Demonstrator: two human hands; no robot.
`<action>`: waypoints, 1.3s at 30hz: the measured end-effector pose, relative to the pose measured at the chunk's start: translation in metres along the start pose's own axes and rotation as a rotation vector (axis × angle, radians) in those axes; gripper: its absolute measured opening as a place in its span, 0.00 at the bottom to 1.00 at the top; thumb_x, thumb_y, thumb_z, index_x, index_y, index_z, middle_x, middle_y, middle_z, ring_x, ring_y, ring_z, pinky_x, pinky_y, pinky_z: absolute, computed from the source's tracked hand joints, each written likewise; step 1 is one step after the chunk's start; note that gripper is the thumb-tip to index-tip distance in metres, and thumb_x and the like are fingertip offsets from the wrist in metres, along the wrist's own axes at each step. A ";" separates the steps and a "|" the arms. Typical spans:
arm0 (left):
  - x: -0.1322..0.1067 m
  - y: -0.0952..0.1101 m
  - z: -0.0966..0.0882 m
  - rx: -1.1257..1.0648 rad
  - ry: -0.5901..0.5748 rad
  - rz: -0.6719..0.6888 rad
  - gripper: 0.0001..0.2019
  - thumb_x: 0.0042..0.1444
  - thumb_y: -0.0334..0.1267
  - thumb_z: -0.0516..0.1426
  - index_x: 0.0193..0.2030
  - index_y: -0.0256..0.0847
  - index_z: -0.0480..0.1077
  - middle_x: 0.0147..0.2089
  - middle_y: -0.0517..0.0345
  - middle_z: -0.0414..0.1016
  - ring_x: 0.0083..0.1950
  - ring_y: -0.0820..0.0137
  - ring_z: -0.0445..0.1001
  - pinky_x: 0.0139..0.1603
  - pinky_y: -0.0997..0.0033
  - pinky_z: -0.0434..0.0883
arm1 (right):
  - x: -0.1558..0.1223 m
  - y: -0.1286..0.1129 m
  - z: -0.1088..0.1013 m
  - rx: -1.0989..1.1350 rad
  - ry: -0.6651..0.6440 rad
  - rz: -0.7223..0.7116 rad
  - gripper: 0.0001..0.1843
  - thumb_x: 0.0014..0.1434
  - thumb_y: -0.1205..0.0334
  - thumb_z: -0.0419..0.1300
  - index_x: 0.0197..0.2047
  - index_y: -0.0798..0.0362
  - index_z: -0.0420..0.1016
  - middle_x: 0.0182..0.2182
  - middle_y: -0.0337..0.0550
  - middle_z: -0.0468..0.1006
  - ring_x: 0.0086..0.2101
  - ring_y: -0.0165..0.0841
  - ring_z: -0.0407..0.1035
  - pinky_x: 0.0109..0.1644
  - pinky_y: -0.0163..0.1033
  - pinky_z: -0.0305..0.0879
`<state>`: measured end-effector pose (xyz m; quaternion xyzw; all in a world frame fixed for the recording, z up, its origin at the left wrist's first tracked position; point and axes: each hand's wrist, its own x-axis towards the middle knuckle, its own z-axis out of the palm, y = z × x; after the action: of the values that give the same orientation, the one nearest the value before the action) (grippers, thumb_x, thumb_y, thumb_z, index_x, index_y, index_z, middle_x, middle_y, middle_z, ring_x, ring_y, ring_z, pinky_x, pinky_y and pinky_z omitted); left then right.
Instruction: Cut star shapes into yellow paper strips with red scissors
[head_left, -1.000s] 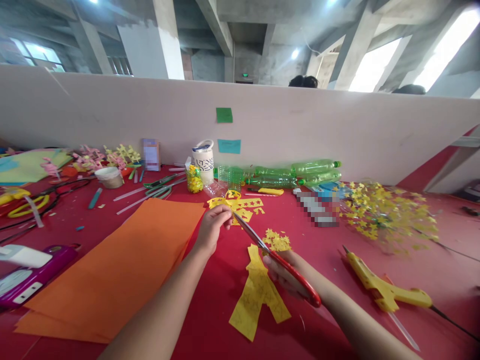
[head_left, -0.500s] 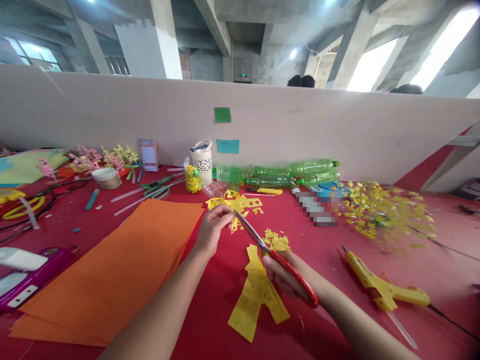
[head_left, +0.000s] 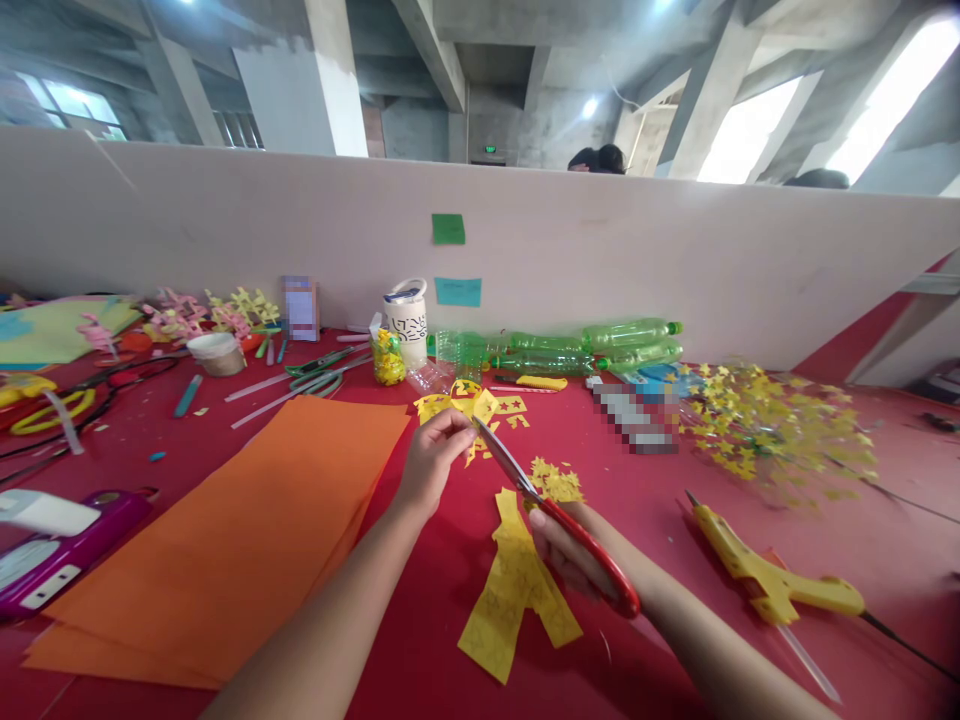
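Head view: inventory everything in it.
Red scissors: one, red, centre
Marked strips: at least two, yellow, front centre
Star pile: many, yellow, beside scissors
Scraps: several, yellow, beyond star pile
Sheets: stack, orange, left
Glue gun: one, yellow, right
Star spray: one, yellow, back right
Bottles: several, green, along partition
Cup: one, white, left of bottles
Jar: one, yellow contents, beside cup
Green scissors: at least one, back left
Sprigs: several, pink and yellow, left
Power strip: one, purple, left edge
Notes: two, green and blue, on partition
Table: one, red, beneath
Smaller items: uncounted, mixed, scattered
Left hand: one, at red scissors' tips
Right hand: one, gripping red scissors
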<state>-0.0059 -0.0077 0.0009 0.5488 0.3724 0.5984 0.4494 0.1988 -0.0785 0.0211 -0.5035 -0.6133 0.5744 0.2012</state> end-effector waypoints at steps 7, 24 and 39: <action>-0.001 0.003 0.003 -0.015 0.018 -0.023 0.06 0.52 0.36 0.58 0.26 0.40 0.68 0.24 0.64 0.67 0.26 0.76 0.64 0.32 0.75 0.62 | -0.003 -0.001 0.008 -0.004 0.082 -0.005 0.30 0.59 0.34 0.48 0.22 0.52 0.58 0.10 0.29 0.55 0.10 0.22 0.50 0.15 0.29 0.45; 0.000 -0.007 0.003 -0.106 0.069 -0.081 0.04 0.51 0.35 0.58 0.26 0.40 0.68 0.25 0.64 0.66 0.28 0.75 0.65 0.33 0.75 0.63 | 0.008 0.008 0.011 0.042 0.112 0.075 0.28 0.55 0.35 0.55 0.21 0.51 0.57 0.09 0.29 0.56 0.08 0.22 0.51 0.11 0.29 0.46; 0.006 -0.023 -0.003 0.778 -0.083 0.055 0.07 0.53 0.37 0.54 0.25 0.43 0.68 0.43 0.53 0.74 0.51 0.59 0.70 0.56 0.57 0.63 | 0.033 0.025 -0.030 0.388 0.507 -0.123 0.26 0.56 0.35 0.51 0.25 0.51 0.59 0.08 0.26 0.54 0.07 0.24 0.51 0.13 0.31 0.52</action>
<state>-0.0063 0.0056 -0.0188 0.7118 0.5380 0.4017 0.2062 0.2199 -0.0393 -0.0050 -0.5447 -0.4520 0.5236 0.4741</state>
